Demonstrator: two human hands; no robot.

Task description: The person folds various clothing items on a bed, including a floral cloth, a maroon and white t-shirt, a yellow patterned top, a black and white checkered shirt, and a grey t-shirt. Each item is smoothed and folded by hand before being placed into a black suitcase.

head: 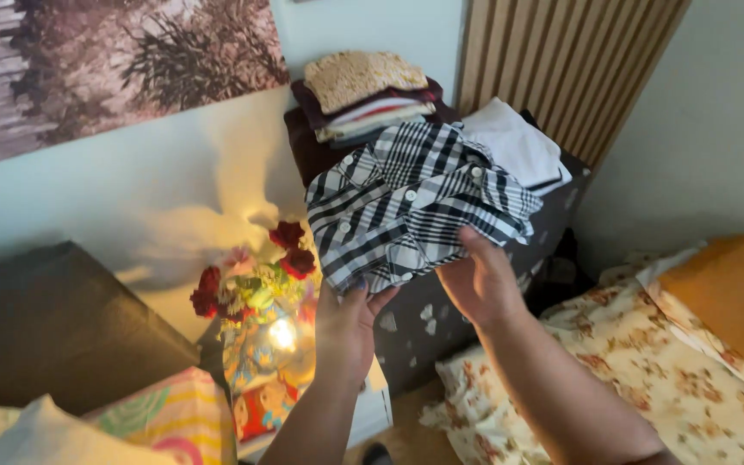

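A folded black-and-white plaid shirt [419, 202] with white buttons is held up in both hands in front of me. My left hand [346, 331] supports its lower left corner from beneath, fingers curled onto the cloth. My right hand [480, 280] grips the lower right edge, thumb on top. Behind the shirt, a stack of folded clothes [368, 95] rests on a dark cabinet [428, 327], with folded white cloth [518, 142] beside the stack.
A vase of red flowers [256, 284] with a lit lamp [282, 336] stands at the left. A bed with floral bedding [647, 370] and an orange pillow [734, 293] fills the right. A dark box [53, 327] and colourful bags [174, 418] sit lower left.
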